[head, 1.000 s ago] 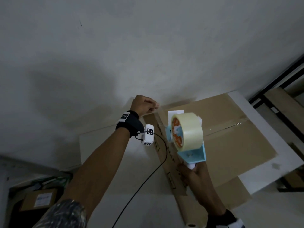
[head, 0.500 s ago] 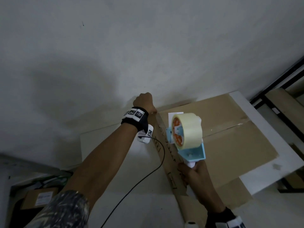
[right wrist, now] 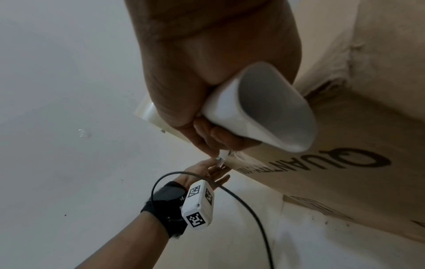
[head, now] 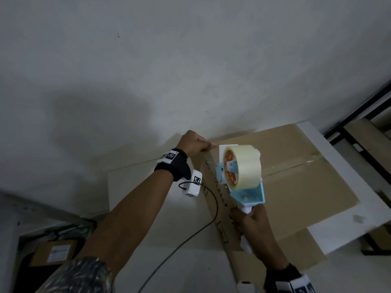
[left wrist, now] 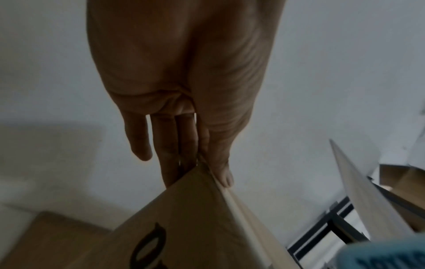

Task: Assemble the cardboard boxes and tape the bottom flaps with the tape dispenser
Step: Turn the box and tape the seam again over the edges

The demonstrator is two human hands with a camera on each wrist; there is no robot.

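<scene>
A large brown cardboard box (head: pixel 306 187) lies on a white table (head: pixel 338 166), its top flaps closed with a clear tape strip along the seam. My left hand (head: pixel 194 143) is at the box's far left corner. In the left wrist view its thumb (left wrist: pixel 226 180) lies on the top edge and straight fingers (left wrist: pixel 170 163) run down the side of the box (left wrist: pixel 184 227). My right hand (head: pixel 254 225) grips the white handle (right wrist: pixel 264 112) of the blue tape dispenser (head: pixel 243 168), held over the box's left edge. Tape between roll and corner is hard to see.
A grey wall stands right behind the table. A black metal rack (head: pixel 359 108) with cardboard (head: pixel 370 140) is at the right. A small labelled carton (head: pixel 55 250) sits low at the left. A black cable (head: pixel 190 237) hangs from my left wrist camera across the table.
My left hand, which pinched the tape end just above the corner, has come down and turned onto the box's far left corner. The dispenser has stayed almost in place.
</scene>
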